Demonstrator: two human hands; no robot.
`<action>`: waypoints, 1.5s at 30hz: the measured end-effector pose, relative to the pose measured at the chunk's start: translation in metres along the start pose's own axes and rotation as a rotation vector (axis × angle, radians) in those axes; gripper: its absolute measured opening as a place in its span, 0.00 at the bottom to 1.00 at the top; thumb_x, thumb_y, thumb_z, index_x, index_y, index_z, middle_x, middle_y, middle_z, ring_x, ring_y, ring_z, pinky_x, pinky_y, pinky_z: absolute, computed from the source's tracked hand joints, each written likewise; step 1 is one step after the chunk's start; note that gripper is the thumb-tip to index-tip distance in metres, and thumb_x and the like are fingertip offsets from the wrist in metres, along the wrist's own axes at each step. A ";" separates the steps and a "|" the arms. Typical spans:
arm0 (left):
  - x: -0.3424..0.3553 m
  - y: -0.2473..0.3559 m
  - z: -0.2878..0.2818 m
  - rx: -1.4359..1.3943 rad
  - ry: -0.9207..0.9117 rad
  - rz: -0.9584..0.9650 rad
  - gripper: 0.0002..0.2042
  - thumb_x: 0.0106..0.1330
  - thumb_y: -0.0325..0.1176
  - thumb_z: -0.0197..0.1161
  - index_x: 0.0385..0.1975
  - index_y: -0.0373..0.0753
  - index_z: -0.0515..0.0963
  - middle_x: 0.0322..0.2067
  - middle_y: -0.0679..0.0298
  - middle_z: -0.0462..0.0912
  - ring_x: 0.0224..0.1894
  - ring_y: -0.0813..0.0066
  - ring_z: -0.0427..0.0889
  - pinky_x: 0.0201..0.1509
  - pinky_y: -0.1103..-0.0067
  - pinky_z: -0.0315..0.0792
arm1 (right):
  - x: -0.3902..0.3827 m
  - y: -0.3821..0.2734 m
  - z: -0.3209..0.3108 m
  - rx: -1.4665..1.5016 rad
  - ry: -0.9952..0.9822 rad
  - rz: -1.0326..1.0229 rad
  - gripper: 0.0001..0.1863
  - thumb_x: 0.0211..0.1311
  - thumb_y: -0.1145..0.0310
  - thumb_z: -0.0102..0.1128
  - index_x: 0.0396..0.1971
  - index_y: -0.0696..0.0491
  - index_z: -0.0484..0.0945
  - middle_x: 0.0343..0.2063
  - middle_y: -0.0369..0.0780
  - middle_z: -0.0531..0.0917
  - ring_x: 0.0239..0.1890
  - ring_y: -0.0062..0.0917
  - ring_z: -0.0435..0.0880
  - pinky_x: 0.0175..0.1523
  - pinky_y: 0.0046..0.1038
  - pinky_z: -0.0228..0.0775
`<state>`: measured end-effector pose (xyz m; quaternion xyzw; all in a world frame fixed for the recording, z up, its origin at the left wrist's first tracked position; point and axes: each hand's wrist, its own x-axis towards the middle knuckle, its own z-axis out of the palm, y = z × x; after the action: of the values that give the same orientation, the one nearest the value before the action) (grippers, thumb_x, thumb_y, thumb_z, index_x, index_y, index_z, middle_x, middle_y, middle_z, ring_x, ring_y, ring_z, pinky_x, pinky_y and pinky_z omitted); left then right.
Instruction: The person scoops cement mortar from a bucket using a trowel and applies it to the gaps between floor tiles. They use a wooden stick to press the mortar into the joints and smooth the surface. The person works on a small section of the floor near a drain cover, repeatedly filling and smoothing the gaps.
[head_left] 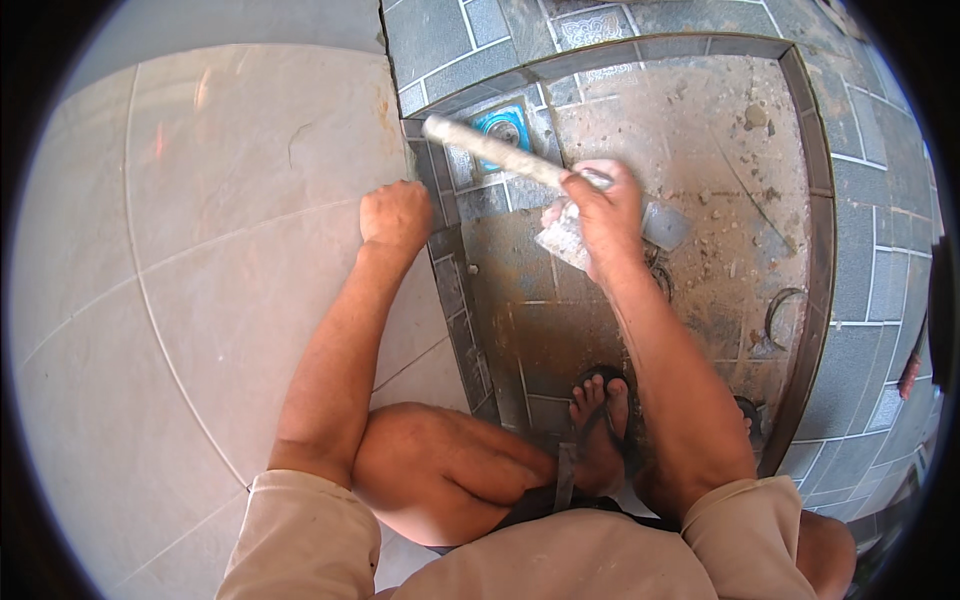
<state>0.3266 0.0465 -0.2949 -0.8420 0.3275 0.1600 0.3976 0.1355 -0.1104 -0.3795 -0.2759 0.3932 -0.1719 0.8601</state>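
My right hand (pixel 608 215) is closed around a dust-caked tool with a long pale handle (pixel 495 150). The handle points up and left over the floor drain and looks smeared by motion. Below the fingers juts a white-crusted flat piece (pixel 566 240), and a grey blunt piece (pixel 664 226) shows on the other side of the hand. Whether these belong to one tool is hidden by my grip. My left hand (pixel 397 215) rests as a fist on the large pale tile (pixel 250 200), beside the edge of the recess. Nothing shows in it.
A blue-edged drain (pixel 503 128) sits in the sunken floor's far left corner. Grit and rubble cover the recess floor (pixel 720 190), framed by a raised tiled rim (pixel 820 180). A dark curved strip (pixel 775 315) lies near the right side. My sandalled foot (pixel 600 420) stands inside.
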 end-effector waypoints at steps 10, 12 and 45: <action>0.000 -0.004 0.001 -0.005 0.017 0.040 0.12 0.71 0.41 0.65 0.38 0.39 0.89 0.43 0.53 0.91 0.47 0.52 0.91 0.51 0.63 0.84 | -0.014 -0.019 -0.023 -0.010 0.022 0.128 0.20 0.67 0.78 0.65 0.55 0.65 0.70 0.31 0.52 0.85 0.20 0.30 0.86 0.23 0.35 0.79; 0.001 -0.003 0.000 -0.008 0.016 0.031 0.13 0.71 0.42 0.65 0.38 0.39 0.89 0.43 0.52 0.91 0.47 0.52 0.91 0.51 0.63 0.84 | -0.017 -0.004 -0.020 -0.021 -0.006 0.179 0.20 0.67 0.77 0.64 0.55 0.64 0.70 0.31 0.52 0.85 0.20 0.30 0.86 0.23 0.34 0.80; -0.001 0.002 -0.014 -0.009 -0.047 0.015 0.10 0.71 0.33 0.61 0.42 0.42 0.90 0.46 0.55 0.91 0.51 0.56 0.91 0.53 0.66 0.84 | -0.002 -0.011 -0.002 -0.058 -0.014 0.104 0.18 0.68 0.77 0.64 0.53 0.65 0.71 0.34 0.53 0.86 0.21 0.29 0.87 0.23 0.32 0.78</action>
<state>0.3245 0.0353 -0.2872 -0.8374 0.3238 0.1841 0.4001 0.1319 -0.1190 -0.3729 -0.2810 0.4059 -0.1137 0.8622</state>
